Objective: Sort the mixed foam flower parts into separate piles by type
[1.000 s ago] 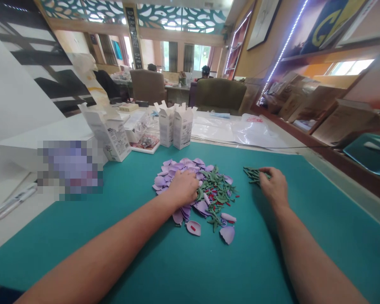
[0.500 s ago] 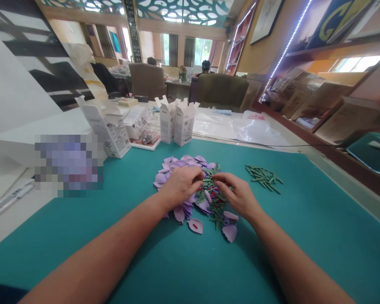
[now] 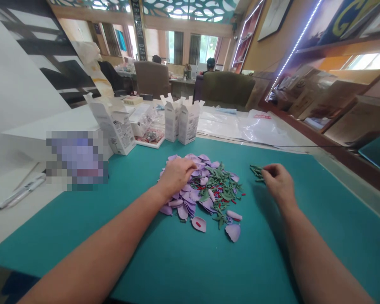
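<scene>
A mound of lilac plastic petals (image 3: 190, 196) lies mid-mat, mixed on its right side with green leaf pieces (image 3: 223, 183) and small red and purple bits. My left hand (image 3: 176, 176) rests over the mound's left part, fingers curled together; what they hold, if anything, is hidden. To the right, my right hand (image 3: 279, 185) is at the pile of thin green stems (image 3: 256, 169), thumb and fingertips pinched on a green stem. The hand covers most of that pile. Loose petals (image 3: 233, 232) lie at the mound's near edge, one cupped petal (image 3: 199, 224) bearing a red bit.
The green mat (image 3: 190, 266) covers the table. Behind it stand opened white boxes (image 3: 189, 124), a tray (image 3: 150, 142) with plastic-wrapped parts, and clear plastic sheets (image 3: 253, 126). A pen (image 3: 22, 192) lies left. Two people sit in the background by chairs (image 3: 226, 90).
My right hand has moved right, from the leaf pieces to the stem pile. My left hand has drawn slightly back over the petals. The view has shifted slightly.
</scene>
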`<state>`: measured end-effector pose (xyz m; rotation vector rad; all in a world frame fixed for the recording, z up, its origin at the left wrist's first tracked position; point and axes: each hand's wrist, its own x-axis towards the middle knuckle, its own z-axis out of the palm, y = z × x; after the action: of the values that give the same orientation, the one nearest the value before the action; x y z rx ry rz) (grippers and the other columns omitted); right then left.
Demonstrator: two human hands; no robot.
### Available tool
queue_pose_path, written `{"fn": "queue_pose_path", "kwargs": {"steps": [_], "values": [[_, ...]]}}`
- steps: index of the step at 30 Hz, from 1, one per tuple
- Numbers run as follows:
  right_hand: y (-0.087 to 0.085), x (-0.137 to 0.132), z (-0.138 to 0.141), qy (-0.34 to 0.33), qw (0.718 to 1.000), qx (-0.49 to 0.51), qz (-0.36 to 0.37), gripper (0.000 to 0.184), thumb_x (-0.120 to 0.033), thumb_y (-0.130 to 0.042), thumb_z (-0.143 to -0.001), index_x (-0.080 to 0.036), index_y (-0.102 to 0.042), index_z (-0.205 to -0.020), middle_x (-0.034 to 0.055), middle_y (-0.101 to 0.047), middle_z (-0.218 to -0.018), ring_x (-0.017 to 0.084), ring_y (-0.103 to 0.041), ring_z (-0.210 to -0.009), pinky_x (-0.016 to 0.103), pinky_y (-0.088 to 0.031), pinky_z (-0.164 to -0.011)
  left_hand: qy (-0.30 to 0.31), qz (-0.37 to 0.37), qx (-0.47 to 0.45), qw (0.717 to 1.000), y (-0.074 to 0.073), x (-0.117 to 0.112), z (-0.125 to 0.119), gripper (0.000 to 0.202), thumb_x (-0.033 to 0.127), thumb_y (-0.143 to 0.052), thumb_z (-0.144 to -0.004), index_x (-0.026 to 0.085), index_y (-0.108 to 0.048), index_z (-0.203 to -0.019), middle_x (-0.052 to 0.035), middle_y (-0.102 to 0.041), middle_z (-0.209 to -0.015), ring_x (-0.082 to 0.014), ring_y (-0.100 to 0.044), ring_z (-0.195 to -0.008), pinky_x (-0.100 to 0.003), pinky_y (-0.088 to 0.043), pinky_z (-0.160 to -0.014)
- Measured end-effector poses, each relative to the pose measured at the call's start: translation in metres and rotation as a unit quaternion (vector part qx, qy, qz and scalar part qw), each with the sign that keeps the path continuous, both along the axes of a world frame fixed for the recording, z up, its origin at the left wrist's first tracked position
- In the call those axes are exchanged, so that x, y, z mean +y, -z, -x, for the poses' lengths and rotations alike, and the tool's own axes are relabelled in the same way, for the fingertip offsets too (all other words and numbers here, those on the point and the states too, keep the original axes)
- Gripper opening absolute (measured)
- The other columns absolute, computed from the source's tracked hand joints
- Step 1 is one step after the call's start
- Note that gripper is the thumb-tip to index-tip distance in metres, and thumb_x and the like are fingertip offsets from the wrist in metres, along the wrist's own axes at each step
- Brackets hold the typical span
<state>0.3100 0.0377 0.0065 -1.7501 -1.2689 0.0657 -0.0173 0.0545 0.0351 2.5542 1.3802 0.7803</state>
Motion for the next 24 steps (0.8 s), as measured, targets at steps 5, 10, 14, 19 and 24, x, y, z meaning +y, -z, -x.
{"fn": "queue_pose_path", "kwargs": {"steps": [5,10,14,19,24], "values": [[0.017,0.004,-0.037,0.097,0.994,-0.033,0.034,0.019,-0.030,-0.052,-0.069,-0.020,-0.062,-0.081,0.0041,-0.062,-0.071,0.020,-0.053,-0.065,0.033,-0.039,-0.063,0.040,-0.013,0.101,0.994,0.008,-0.005,-0.007,0.024,0.024,-0.048,-0.092,0.024,-0.067,-0.107,-0.0042,-0.066,-0.116,-0.0217,-0.054,-0.111,-0.040,-0.038,-0.094],[0.027,0.007,-0.046,0.076,0.994,-0.056,0.052,0.026,-0.030,-0.049,-0.071,-0.019,-0.064,-0.090,0.0073,-0.066,-0.083,0.022,-0.057,-0.077,0.035,-0.042,-0.071,0.098,-0.014,0.173,0.980,0.013,-0.018,-0.026,0.041,0.044,-0.041,-0.095,0.024,-0.053,-0.130,-0.0073,-0.048,-0.142,-0.0276,-0.034,-0.134,-0.054,-0.029,-0.104],[0.025,0.008,-0.044,0.065,0.993,-0.101,0.010,0.030,-0.031,-0.047,-0.073,-0.018,-0.065,-0.093,0.0116,-0.067,-0.094,0.026,-0.058,-0.089,0.040,-0.043,-0.082,0.135,0.006,0.208,0.969,0.018,-0.026,-0.033,0.057,0.058,-0.037,-0.092,0.021,-0.049,-0.133,-0.0109,-0.044,-0.146,-0.0291,-0.031,-0.137,-0.059,-0.021,-0.108],[0.014,0.003,-0.002,-0.056,0.991,-0.120,-0.015,0.031,-0.034,-0.044,-0.081,-0.018,-0.066,-0.096,0.0110,-0.069,-0.096,0.024,-0.061,-0.088,0.040,-0.046,-0.082,0.174,-0.005,0.212,0.962,0.017,-0.030,-0.025,0.042,0.046,-0.052,-0.090,0.022,-0.056,-0.125,-0.0095,-0.052,-0.138,-0.0254,-0.042,-0.130,-0.052,-0.026,-0.107],[0.014,0.001,0.066,-0.277,0.933,-0.232,0.004,0.035,-0.035,-0.041,-0.091,-0.021,-0.066,-0.113,0.0109,-0.065,-0.118,0.026,-0.056,-0.112,0.044,-0.041,-0.099,0.204,-0.023,0.215,0.955,0.012,-0.033,-0.020,0.027,0.035,-0.055,-0.089,0.027,-0.062,-0.113,-0.0038,-0.064,-0.119,-0.0199,-0.055,-0.112,-0.037,-0.035,-0.098]]}}
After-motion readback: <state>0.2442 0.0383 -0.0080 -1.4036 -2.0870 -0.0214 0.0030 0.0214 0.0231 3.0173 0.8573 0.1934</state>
